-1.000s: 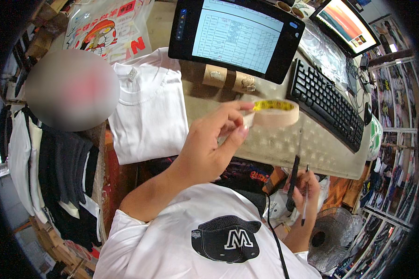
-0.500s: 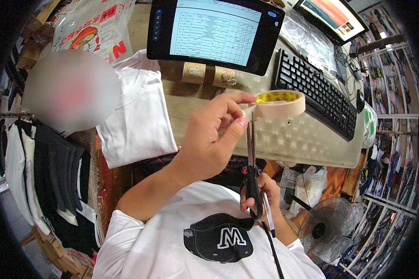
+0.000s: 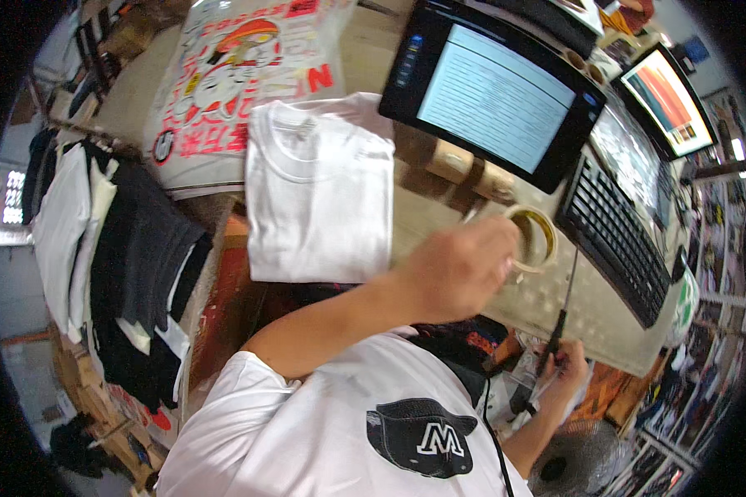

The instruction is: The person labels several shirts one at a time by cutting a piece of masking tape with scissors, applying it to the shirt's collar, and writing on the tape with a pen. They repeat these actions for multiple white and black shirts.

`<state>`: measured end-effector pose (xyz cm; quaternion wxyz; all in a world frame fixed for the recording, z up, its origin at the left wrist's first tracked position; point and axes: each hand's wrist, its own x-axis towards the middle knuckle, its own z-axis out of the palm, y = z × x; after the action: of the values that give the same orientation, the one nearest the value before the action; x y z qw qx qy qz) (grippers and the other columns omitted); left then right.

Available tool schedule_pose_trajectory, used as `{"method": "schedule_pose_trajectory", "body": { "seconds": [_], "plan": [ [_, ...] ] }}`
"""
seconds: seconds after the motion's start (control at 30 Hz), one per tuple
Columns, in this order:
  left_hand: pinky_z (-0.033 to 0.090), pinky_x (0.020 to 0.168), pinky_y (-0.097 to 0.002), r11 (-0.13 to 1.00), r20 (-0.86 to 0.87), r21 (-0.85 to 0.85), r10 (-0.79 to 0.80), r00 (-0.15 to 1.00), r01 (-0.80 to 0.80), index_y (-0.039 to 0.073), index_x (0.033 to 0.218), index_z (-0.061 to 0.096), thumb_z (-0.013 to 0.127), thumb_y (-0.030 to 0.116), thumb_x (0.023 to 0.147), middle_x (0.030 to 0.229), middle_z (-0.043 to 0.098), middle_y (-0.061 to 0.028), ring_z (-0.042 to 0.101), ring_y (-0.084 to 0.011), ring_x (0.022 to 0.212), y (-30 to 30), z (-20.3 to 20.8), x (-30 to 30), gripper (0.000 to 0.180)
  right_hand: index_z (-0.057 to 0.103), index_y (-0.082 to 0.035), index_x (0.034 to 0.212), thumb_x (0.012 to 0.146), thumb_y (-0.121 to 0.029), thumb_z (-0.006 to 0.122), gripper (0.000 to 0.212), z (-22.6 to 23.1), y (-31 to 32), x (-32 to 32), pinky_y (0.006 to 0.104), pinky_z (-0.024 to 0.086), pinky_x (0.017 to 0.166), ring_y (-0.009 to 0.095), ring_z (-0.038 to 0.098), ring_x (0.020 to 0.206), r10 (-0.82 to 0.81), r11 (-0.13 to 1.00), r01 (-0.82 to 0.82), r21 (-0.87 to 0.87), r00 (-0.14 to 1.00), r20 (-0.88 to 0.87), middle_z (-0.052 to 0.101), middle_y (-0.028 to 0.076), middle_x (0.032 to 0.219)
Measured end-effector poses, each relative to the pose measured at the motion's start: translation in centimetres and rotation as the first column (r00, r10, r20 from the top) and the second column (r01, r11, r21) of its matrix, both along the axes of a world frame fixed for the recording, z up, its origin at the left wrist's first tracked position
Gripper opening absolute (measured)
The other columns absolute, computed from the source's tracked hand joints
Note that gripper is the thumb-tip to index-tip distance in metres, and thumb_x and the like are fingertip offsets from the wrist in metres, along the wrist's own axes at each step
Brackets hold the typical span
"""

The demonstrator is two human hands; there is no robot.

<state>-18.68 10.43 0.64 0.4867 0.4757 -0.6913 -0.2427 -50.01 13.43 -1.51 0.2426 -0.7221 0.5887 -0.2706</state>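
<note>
Left hand [image 3: 460, 269] raised over worktop [image 3: 555, 306], grip pinching roll of tape [image 3: 532, 238] by its near rim, ring turned so hollow core faces up toward camera, yellowish inner wall showing. Short strip seems pulled off roll toward upper left, near [image 3: 471, 214], but too thin to be sure. Right hand [image 3: 564, 364] low at worktop's near edge, well below and a bit right of roll, grip closed round dark handles of scissors [image 3: 555, 331]; blades pressed together as far as can be told, long axis running nearly straight up from hand, tip pointing at underside of roll, not touching it. Roll thus sits above and slightly left of scissor tip; right hand is the nearer one to any cut, left only steadies. Folded white t-shirt [image 3: 319, 190] flat on worktop to left, apart from both hands. Black keyboard [image 3: 617, 240] just right of roll, monitor [image 3: 493, 91] behind.
</note>
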Motion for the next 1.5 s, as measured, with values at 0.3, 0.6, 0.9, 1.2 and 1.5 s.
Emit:
{"method": "schedule_pose_trajectory", "body": {
  "seconds": [0.3, 0.6, 0.9, 1.2, 1.5],
  "plan": [
    [0.049, 0.078, -0.0381, 0.716, 0.483, 0.072, 0.584, 0.653, -0.694, 0.002, 0.096, 0.060, 0.069, 0.010, 0.080, 0.089, 0.065, -0.0137, 0.063, -0.0306, 0.086, 2.1, 0.9, 18.0, 0.020, 0.046, 0.002, 0.086, 0.080, 0.016, 0.062, 0.022, 1.4, -3.1, -3.0, 0.0254, 0.045, 0.069, 0.013, 0.049, 0.075, -0.039, 0.999, 0.039, -0.002, 0.977, -0.210, 0.062, 0.009, 0.090],
    [0.050, 0.080, -0.0417, 0.821, 0.530, -0.123, 0.529, 0.663, -0.557, 0.001, 0.099, 0.060, 0.069, 0.001, 0.079, 0.092, 0.066, -0.0146, 0.064, -0.0317, 0.089, 3.9, -1.5, 17.3, 0.022, 0.043, 0.002, 0.081, 0.084, 0.014, 0.059, 0.020, 1.8, -3.5, -2.2, 0.0303, 0.047, 0.086, 0.018, 0.060, 0.103, -0.056, 0.998, 0.051, -0.032, 0.978, -0.199, 0.066, 0.015, 0.113],
    [0.049, 0.079, -0.0387, 0.811, 0.451, 0.014, 0.517, 0.728, -0.585, 0.001, 0.107, 0.059, 0.066, -0.002, 0.078, 0.091, 0.061, -0.0119, 0.060, -0.0285, 0.086, 4.3, -0.4, 17.6, 0.030, 0.041, 0.001, 0.079, 0.086, 0.012, 0.058, 0.021, 1.9, -3.5, -1.7, 0.0330, 0.047, 0.088, 0.021, 0.060, 0.103, -0.053, 0.998, 0.045, -0.051, 0.985, -0.163, 0.064, 0.016, 0.115],
    [0.048, 0.080, -0.0387, 0.896, 0.490, -0.021, 0.396, 0.776, -0.444, 0.000, 0.101, 0.055, 0.062, -0.002, 0.081, 0.098, 0.063, -0.0128, 0.060, -0.0299, 0.094, 4.7, -0.7, 18.0, 0.021, 0.042, 0.001, 0.081, 0.088, 0.008, 0.059, 0.019, 1.8, -3.2, -1.0, 0.0337, 0.047, 0.089, 0.022, 0.060, 0.107, -0.056, 0.998, 0.055, -0.008, 0.993, -0.105, 0.065, 0.016, 0.116],
    [0.045, 0.090, -0.0412, 0.935, 0.654, 0.214, 0.079, 0.753, -0.283, 0.003, 0.103, 0.058, 0.052, 0.018, 0.094, 0.101, 0.060, -0.0151, 0.057, -0.0322, 0.101, -1.3, 0.1, 26.4, 0.019, 0.047, 0.003, 0.083, 0.091, 0.003, 0.060, 0.015, 3.7, -3.0, 0.9, 0.0342, 0.048, 0.088, 0.024, 0.061, 0.106, -0.124, 0.984, 0.137, 0.117, 0.986, -0.107, 0.065, 0.017, 0.116]
  ]
}}
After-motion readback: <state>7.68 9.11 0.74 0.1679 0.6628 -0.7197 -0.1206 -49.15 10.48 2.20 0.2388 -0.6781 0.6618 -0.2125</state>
